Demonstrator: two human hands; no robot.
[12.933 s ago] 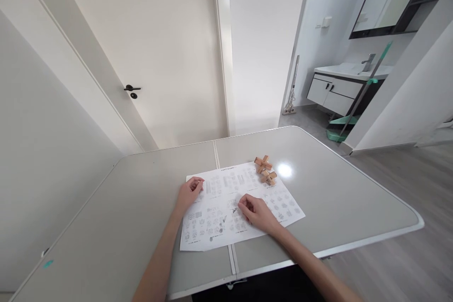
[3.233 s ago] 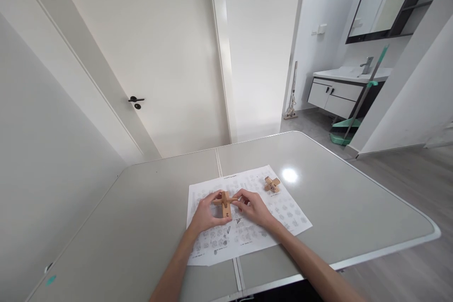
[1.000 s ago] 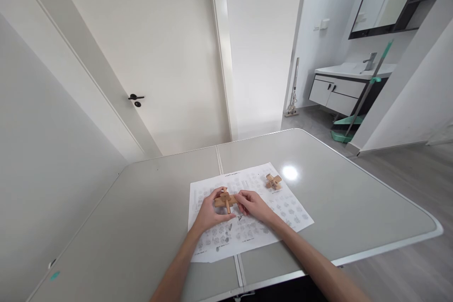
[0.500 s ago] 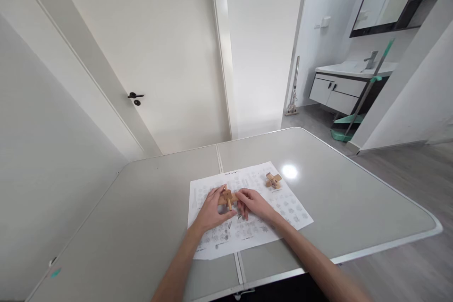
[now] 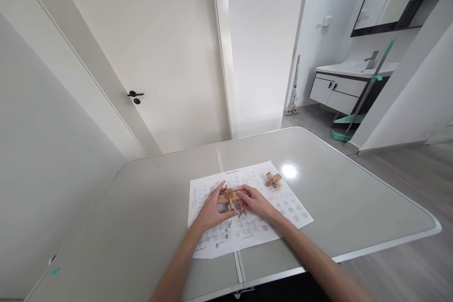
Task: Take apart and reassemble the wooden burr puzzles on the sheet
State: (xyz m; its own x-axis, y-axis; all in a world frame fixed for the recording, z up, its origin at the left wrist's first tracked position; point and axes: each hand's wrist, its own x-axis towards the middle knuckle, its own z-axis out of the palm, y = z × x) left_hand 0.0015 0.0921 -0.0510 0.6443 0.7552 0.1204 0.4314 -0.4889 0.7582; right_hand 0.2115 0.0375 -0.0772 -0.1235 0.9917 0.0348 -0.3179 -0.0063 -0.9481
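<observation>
A light-brown wooden piece of crossed bars point(image 5: 230, 195), shaped rather like a small toy airplane, is between my hands above the paper. My left hand point(image 5: 210, 211) grips its left side, thumb stretched below it. On the other side, my right hand point(image 5: 254, 200) pinches the right end of the crossbar with thumb and fingers. Some of the fingertips are hidden behind the wood. Under both hands lies a white printed sheet point(image 5: 208, 250) with rows of small grey drawings. A second small wooden crossed-bar piece point(image 5: 273, 180) rests on the sheet's upper right.
The grey folding table point(image 5: 141, 212) has a metal seam down its middle and a pale rim. Beyond it stand a white door point(image 5: 170, 56) with a black handle, a sink cabinet point(image 5: 336, 87), a mop point(image 5: 294, 89) and a green dustpan point(image 5: 341, 134).
The wooden piece has turned slightly, and more of its crossbar shows between my hands. My right fingers have shifted a little on its right end. The second wooden piece stays put.
</observation>
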